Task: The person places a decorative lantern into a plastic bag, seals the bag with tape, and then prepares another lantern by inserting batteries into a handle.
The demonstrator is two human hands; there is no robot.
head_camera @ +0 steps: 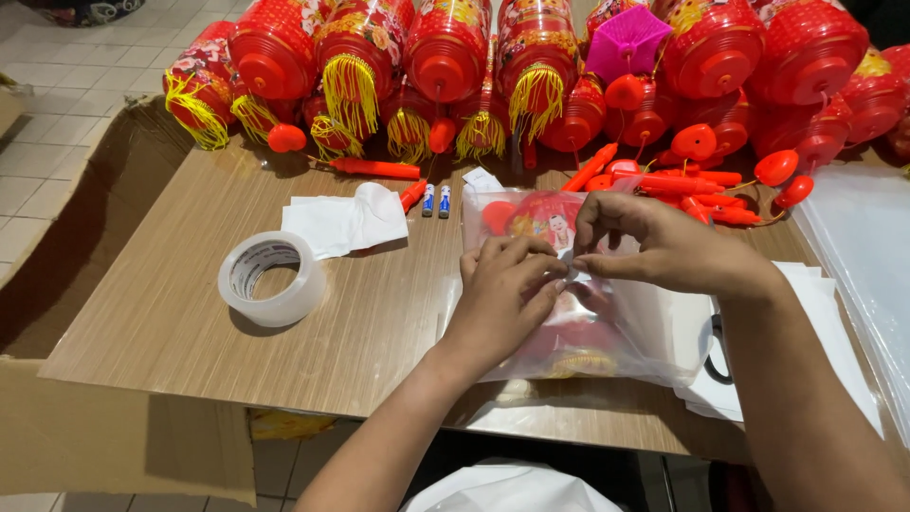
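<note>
The brown wood-grain surface (171, 284) stood on a pale tiled floor (57, 104), with flattened brown cardboard (104, 436) leaning against its left and near edges. Along the far edge, a crowded row of red plastic lanterns with yellow tassels (445, 57) took up the whole width, and loose red plastic handles (664, 180) lay scattered in front of them toward the far right corner. A roll of clear packing tape (271, 278) sat on the left half of the surface, with open wood around it on all sides. Just beyond it lay folded white paper sheets (343, 220), and two small blue-and-white batteries (436, 200) stood beside them. A stack of clear plastic bags (867, 256) covered the right edge.

Near the middle of the near edge lay the clear plastic bag holding a flat-folded red lantern (531, 223), resting on white paper sheets (825, 313) that reached toward the right edge. The left hand (502, 299) pressed on the bag, its grip narrow, thumb and fingertips pinching the bag's fold at its middle. The right hand (664, 248) met it from the right, its grip likewise narrow and pinching the same fold, the two sets of fingertips almost touching. The dark handle of scissors (713, 351) showed partly under the right forearm, near the bag's right side. The widest free room lay at the near left corner
</note>
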